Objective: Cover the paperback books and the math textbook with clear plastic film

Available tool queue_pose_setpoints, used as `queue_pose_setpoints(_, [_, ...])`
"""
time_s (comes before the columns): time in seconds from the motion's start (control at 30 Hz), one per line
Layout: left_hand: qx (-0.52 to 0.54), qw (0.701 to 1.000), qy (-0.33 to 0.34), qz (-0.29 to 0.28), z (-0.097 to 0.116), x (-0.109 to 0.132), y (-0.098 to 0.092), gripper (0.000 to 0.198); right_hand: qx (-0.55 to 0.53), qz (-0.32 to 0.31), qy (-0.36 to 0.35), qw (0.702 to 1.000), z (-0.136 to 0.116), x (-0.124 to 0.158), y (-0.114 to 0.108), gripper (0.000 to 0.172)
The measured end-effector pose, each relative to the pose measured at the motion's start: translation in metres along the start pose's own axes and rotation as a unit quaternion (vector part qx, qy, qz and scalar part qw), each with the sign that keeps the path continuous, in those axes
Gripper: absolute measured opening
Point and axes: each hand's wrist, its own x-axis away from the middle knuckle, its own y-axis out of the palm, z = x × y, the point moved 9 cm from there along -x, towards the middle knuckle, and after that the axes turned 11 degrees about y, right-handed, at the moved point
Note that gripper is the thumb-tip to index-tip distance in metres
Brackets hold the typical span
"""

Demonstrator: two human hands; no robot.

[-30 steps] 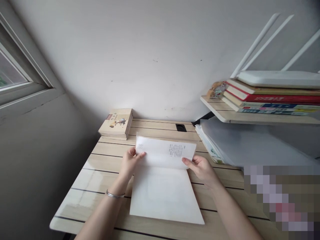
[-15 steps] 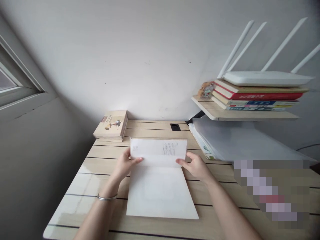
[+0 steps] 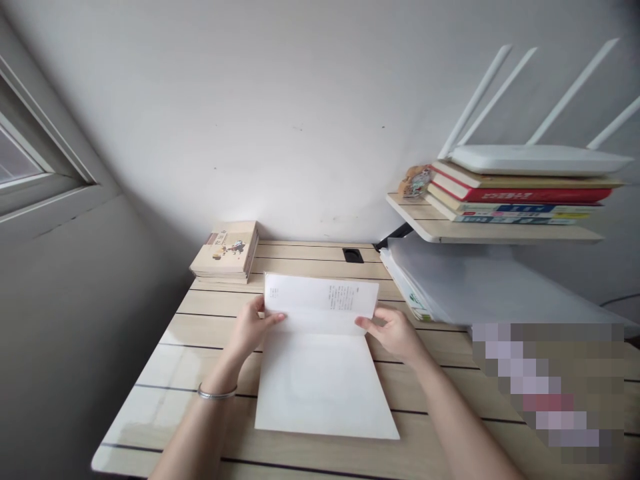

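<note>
A white book point(image 3: 323, 383) lies open on the wooden desk, its blank lower page flat and nearest me. The upper part point(image 3: 300, 297) is raised off the desk and carries small printed text at its left and right. My left hand point(image 3: 256, 325) pinches this raised part at its left edge, thumb on the face and fingers behind. At the right edge my right hand point(image 3: 393, 330) grips it the same way. The fingertips behind the paper are hidden.
A stack of books point(image 3: 225, 253) sits at the desk's back left. On the right, a raised shelf point(image 3: 450, 233) bears more books point(image 3: 530, 195) and a white router point(image 3: 540, 160). Papers in a clear sheet point(image 3: 465, 280) lie beneath it. A black desk socket point(image 3: 353, 255) is near the wall.
The raised part of the book has tilted slightly, its right end lower than its left. Both hands keep their hold. The whole view has shifted a little.
</note>
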Motion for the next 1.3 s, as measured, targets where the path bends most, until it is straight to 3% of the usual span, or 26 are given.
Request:
queue_pose_setpoints(0.17, [-0.036,0.999,0.001,-0.010,0.008,0.000,-0.005,0.023,0.005,-0.007,0.015,1.000,0.006,0.000,0.001,0.034])
queue_pose_setpoints(0.33, [-0.065,0.998,-0.004,0.002,0.005,-0.001,-0.007,0.019,0.002,-0.023,-0.016,1.000,0.001,-0.001,0.005,0.031])
queue_pose_setpoints(0.6, [0.031,0.998,0.009,-0.052,0.008,0.000,0.001,0.040,-0.009,-0.038,0.013,0.999,0.006,-0.002,0.005,0.033])
queue_pose_setpoints(0.73, [0.036,0.999,0.022,-0.033,0.008,-0.002,-0.001,0.026,-0.016,-0.040,-0.011,0.999,0.002,-0.002,0.002,0.031])
queue_pose_setpoints(0.83, [0.001,0.995,0.059,-0.076,0.025,0.002,-0.001,0.015,0.021,-0.061,-0.021,0.998,-0.005,0.004,0.000,0.028])
queue_pose_setpoints(0.9, [-0.063,0.982,0.104,-0.144,0.045,0.014,0.001,0.010,0.088,-0.092,-0.062,0.990,-0.016,0.019,-0.001,0.021])
queue_pose_setpoints(0.97, [-0.139,0.953,0.159,-0.219,0.062,0.035,0.005,0.018,0.169,-0.120,-0.141,0.968,-0.029,0.043,0.001,0.016])
queue_pose_setpoints(1.03, [-0.208,0.918,0.200,-0.272,0.065,0.060,0.007,0.036,0.242,-0.127,-0.211,0.938,-0.034,0.070,0.003,0.030])
queue_pose_setpoints(1.1, [-0.270,0.883,0.223,-0.311,0.055,0.085,0.007,0.057,0.302,-0.114,-0.239,0.916,-0.025,0.091,0.004,0.051])
queue_pose_setpoints(1.2, [-0.346,0.842,0.239,-0.340,0.035,0.108,0.007,0.076,0.347,-0.086,-0.247,0.901,-0.006,0.111,0.006,0.066])
queue_pose_setpoints(1.3, [-0.420,0.821,0.237,-0.306,0.037,0.112,0.014,0.078,0.341,-0.024,-0.247,0.907,-0.008,0.123,0.010,0.062])
